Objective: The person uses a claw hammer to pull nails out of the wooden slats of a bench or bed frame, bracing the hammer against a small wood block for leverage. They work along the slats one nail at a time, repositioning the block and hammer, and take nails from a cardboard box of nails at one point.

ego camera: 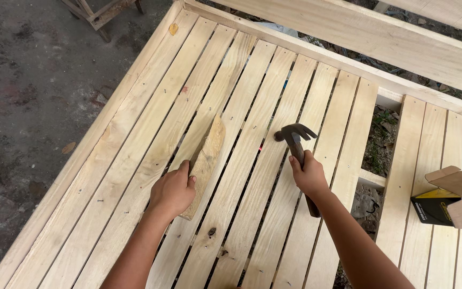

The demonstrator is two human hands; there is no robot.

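On slatted wooden frame: left hand pressing wood scrap, right hand clenching hammer; risk: glancing blow striking fingers, scrap slipping.

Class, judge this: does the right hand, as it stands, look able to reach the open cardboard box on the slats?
Probably yes: the cardboard box lies beside the right hand with only bare slats between, though the hand holds a hammer.

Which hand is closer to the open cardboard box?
The right hand, holding the claw hammer, is closer to the cardboard box. The left hand presses a wood scrap farther left.
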